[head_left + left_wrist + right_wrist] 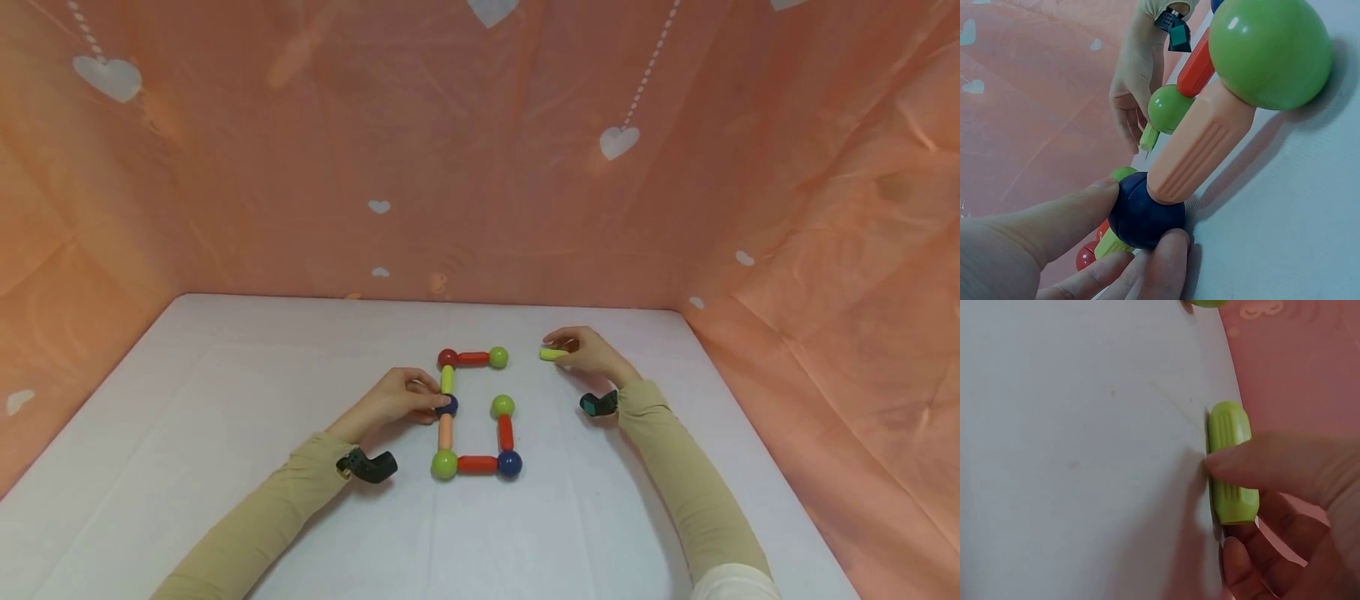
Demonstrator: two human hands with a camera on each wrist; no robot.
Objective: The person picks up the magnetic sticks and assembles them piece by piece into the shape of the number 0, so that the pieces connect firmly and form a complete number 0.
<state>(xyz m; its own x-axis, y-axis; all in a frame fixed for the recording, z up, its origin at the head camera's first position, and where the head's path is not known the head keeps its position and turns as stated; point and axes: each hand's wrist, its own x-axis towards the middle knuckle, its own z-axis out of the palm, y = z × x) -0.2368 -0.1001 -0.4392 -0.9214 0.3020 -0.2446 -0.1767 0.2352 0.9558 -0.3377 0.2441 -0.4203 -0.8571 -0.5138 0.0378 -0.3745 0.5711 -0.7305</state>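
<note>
My left hand (401,395) pinches a dark blue ball (1147,215) between thumb and fingers, part of a chain of balls and rods on the table. A yellow-green rod (447,380) runs from that ball to a dark red ball (447,358); a peach rod (1204,147) joins it to a green ball (444,464). Off to the right of the chain, my right hand (594,354) holds a loose yellow-green ribbed rod (1229,425), thumb across its side. Some fingers of that hand are hidden behind the rod in the right wrist view.
From the dark red ball, a red rod (473,359) reaches a green ball (498,357). The lower side has a red rod (477,465), a blue ball (510,464), an upright red rod (506,433) and another green ball (503,407). Orange cloth (420,167) surrounds the white table (285,350).
</note>
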